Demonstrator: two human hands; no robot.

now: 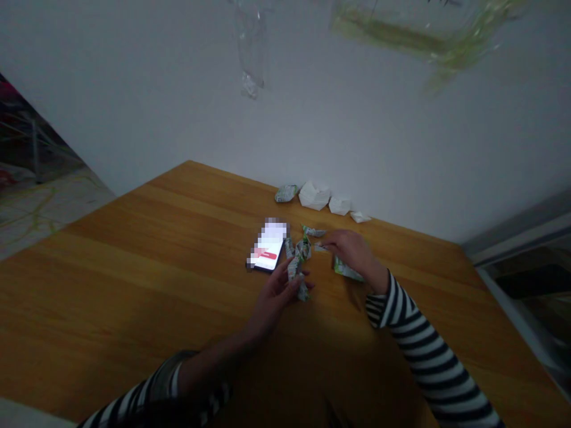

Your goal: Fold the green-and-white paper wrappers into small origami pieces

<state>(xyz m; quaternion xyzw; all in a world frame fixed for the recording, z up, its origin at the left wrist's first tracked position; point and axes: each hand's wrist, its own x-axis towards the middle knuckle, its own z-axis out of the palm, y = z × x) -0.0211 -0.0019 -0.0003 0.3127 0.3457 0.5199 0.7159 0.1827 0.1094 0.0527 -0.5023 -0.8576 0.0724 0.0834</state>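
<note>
My left hand [280,289] is closed round a folded strip of printed paper [294,268], which stands up from between thumb and fingers. Just beyond it sit more folded printed paper pieces [303,248], touching or overlapping it; I cannot tell whether they are joined. Another folded printed strip [314,232] points to the right behind them. My right hand [352,248] is pinched low over the table, with a small white piece [320,246] at its fingertips. Partly under that hand lies a flat green-and-white printed paper [347,271].
A phone [269,245] with a lit screen lies left of the papers on the wooden table [178,238]. Along the wall stand white folded paper shapes [314,196] and a printed one [286,193]. Clear plastic and yellowish tape [401,35] hang on the wall.
</note>
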